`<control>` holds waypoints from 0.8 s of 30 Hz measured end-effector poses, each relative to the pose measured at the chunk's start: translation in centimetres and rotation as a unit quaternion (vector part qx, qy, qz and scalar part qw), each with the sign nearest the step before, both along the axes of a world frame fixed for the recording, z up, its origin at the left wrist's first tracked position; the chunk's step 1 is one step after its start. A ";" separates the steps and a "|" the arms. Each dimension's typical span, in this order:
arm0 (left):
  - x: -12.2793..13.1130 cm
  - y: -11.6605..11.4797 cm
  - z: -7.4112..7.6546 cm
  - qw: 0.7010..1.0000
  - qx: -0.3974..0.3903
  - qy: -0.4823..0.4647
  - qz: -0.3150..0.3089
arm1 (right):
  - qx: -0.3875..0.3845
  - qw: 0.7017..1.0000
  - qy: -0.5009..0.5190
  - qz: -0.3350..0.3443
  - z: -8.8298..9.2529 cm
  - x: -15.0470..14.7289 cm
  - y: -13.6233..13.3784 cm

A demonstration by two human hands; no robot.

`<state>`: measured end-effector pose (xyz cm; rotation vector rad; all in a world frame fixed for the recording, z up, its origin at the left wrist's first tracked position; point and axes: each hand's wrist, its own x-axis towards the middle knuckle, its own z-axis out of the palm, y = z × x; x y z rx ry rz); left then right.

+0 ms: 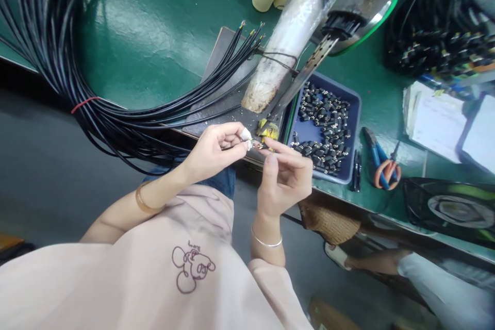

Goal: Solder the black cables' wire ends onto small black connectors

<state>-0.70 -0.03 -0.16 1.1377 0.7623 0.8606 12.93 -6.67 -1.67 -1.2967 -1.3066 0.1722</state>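
Observation:
My left hand, with white covers on its thumb and index fingertips, is closed in a pinch on thin coloured wires. Close beside it, my right hand has thumb and index finger together at a tiny part too small to make out. The fingertips of both hands almost meet at the bench edge. Just behind them lies a yellow piece, below the perforated metal shaft of what looks like a soldering iron. A large bundle of black cables runs in from the left, stripped coloured ends on a grey board.
A blue-grey tray of small black connectors stands right of my hands. A plastic-wrapped tube slants overhead. Pliers with blue and orange handles, papers and more cables lie farther right. Another person's leg shows below.

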 end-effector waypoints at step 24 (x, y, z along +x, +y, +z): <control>0.2 -0.4 -0.2 0.998 0.048 0.021 0.026 | -0.009 0.997 -0.082 -0.003 -0.2 0.2 0.6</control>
